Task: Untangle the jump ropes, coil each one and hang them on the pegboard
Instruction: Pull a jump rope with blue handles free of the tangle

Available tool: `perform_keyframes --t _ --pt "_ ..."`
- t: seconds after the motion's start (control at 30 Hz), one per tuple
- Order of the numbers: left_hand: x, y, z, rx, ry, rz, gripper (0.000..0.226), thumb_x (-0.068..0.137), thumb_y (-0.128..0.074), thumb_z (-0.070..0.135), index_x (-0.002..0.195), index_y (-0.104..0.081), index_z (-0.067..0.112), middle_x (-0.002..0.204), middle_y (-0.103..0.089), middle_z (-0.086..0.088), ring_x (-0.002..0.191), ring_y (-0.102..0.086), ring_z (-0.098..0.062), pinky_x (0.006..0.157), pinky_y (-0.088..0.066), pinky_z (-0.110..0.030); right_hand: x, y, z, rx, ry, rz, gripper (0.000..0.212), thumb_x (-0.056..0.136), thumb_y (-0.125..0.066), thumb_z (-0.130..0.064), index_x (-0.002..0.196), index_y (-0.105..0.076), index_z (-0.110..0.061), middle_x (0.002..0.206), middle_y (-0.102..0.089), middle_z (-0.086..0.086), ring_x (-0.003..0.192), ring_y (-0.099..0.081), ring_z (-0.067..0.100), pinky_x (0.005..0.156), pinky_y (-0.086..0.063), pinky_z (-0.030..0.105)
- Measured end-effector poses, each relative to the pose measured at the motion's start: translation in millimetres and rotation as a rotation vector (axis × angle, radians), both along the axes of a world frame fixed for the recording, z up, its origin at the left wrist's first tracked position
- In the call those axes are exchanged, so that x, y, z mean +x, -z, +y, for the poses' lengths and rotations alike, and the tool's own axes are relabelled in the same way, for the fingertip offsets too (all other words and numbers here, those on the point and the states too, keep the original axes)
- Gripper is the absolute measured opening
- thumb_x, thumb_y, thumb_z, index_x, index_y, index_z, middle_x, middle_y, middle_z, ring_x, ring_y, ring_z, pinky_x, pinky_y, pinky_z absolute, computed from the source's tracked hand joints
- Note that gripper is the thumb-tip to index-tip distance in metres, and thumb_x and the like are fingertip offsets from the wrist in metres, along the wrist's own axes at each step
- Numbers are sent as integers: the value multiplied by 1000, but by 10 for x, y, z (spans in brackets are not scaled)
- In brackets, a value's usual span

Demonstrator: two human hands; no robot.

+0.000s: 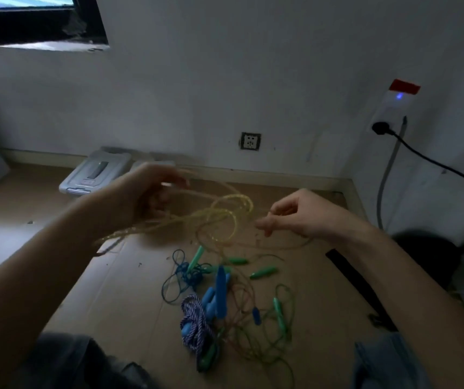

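Observation:
A pile of tangled jump ropes lies on the cardboard floor sheet (129,290). It holds a thin blue rope (179,276), a blue-and-white braided rope (195,321), blue handles (219,293), green handles (263,272) and a thin green rope (284,327). A yellow translucent rope (232,211) is lifted above the pile in loops. My left hand (146,192) grips several strands of it, blurred by motion. My right hand (292,213) pinches a strand of the yellow rope between thumb and fingers. No pegboard is in view.
A grey plastic case (96,172) lies by the skirting board at the back. A wall socket (250,141) and a plugged power strip (391,113) with a black cable are on the walls. A black strip (360,287) lies at the cardboard's right edge.

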State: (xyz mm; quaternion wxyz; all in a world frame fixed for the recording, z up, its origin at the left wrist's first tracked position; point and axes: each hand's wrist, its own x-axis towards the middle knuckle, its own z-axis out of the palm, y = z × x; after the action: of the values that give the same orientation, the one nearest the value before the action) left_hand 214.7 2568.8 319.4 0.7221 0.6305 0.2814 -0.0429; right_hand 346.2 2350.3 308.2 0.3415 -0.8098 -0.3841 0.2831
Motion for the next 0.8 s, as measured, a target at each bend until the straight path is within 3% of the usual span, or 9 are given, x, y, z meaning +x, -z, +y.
perform_keyframes --t 0.1,0.17,0.27,0.37,0.47,0.6,0.7,0.73,0.8 --pt "175 -33 -228 -52 102 -62 21 84 -46 27 74 -59 14 50 -44 4 43 -34 -8 50 -29 -20 -44 94 -14 153 122 31 26 84 -64 -35 66 -67 -17 36 -40 -15 34 -35 1 35 -24 9" --pt "248 69 -461 101 246 -40 28 75 -59 38 89 -64 14 63 -50 2 56 -41 -10 60 -37 -23 -73 102 -30 228 165 100 23 88 -60 -30 72 -69 -15 45 -45 -13 36 -31 2 36 -25 13" --pt "341 300 -730 386 482 57 29 66 -70 40 84 -63 18 64 -47 3 53 -43 -7 50 -39 -18 -124 84 -54 321 163 89 22 92 -54 -22 76 -67 -14 59 -55 5 34 -36 2 35 -27 12" --pt "398 478 -742 645 523 146 15 80 -66 34 80 -66 19 58 -46 3 44 -39 -6 39 -34 -15 -37 68 -136 384 288 4 27 94 -51 -25 71 -64 -19 47 -53 -4 33 -41 1 35 -27 9" --pt "346 543 -551 697 458 130 5 86 -61 29 82 -64 28 61 -51 3 43 -40 -4 39 -36 -15 137 110 -180 447 564 28 29 95 -51 -25 69 -64 -20 57 -57 -2 37 -44 6 34 -26 9" --pt "221 452 -430 591 348 58 12 84 -60 29 74 -66 31 55 -57 7 45 -46 -5 42 -36 -16 207 191 -106 329 547 -190 26 96 -47 -27 82 -64 -14 75 -63 -5 35 -48 1 37 -35 11" --pt "189 287 -454 303 316 -136 28 80 -54 37 91 -67 15 74 -72 6 59 -63 0 44 -44 -14 271 205 -134 12 412 -231 28 94 -52 -25 119 -55 -12 114 -59 6 84 -65 17 72 -53 34" --pt "198 258 -463 270 268 -172 29 84 -52 34 91 -66 11 79 -73 1 68 -67 -7 49 -47 -17 272 210 -153 -75 381 -244 38 92 -55 -23 128 -48 -14 128 -52 8 103 -59 24 87 -49 39" --pt "230 242 -491 296 145 -186 27 92 -48 27 87 -66 8 79 -74 -5 81 -64 -25 67 -45 -30 189 210 -157 -16 317 -273 41 89 -60 -19 127 -47 -18 131 -49 5 113 -52 23 92 -46 35"
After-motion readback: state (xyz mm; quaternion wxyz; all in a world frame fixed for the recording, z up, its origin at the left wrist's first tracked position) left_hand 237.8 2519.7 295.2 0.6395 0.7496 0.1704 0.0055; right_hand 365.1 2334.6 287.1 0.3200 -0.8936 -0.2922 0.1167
